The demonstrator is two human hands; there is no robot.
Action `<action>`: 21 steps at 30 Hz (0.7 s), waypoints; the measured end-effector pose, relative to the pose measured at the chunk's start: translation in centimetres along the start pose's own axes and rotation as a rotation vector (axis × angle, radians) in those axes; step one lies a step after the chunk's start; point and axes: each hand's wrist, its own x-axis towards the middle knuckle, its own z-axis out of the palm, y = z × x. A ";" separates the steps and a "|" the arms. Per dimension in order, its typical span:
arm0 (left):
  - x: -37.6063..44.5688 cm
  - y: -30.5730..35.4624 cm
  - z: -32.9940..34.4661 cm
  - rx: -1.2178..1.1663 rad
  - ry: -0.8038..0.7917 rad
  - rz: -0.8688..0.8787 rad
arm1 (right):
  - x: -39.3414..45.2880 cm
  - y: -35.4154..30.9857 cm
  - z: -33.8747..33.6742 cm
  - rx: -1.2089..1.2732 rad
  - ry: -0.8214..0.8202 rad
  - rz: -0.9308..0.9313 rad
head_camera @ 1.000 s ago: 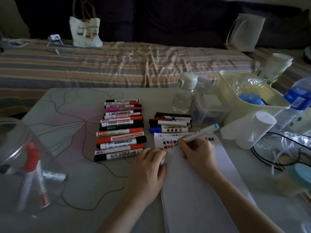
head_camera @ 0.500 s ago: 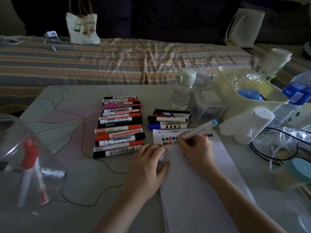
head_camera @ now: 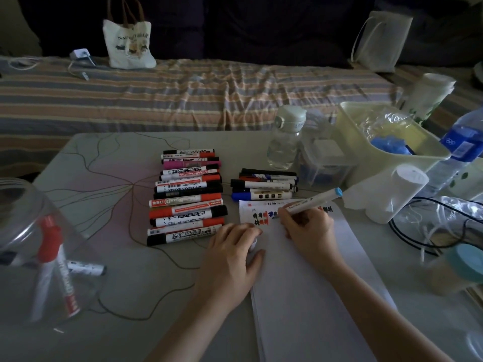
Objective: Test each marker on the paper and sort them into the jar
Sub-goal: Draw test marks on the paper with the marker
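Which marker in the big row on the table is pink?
The pink marker, third from the far end of the big row. Its barrel is magenta all along; the others are white-labelled with red or black ends.

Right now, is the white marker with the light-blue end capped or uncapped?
Uncapped: the right hand presses the white marker with the light-blue end tip-down onto the white paper.

Your right hand (head_camera: 308, 228) covers the tip of the marker (head_camera: 312, 201), so you cannot tell whether it touches the paper (head_camera: 313, 296). Your left hand (head_camera: 231, 257) hides all but a pale sliver of something small. The jar (head_camera: 34, 246) runs off the left edge. The marker labels are too small to read
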 end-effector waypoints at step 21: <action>-2.9 3.7 -7.8 -0.473 -0.171 -0.209 | -7.5 -8.9 -6.2 0.463 -0.211 0.320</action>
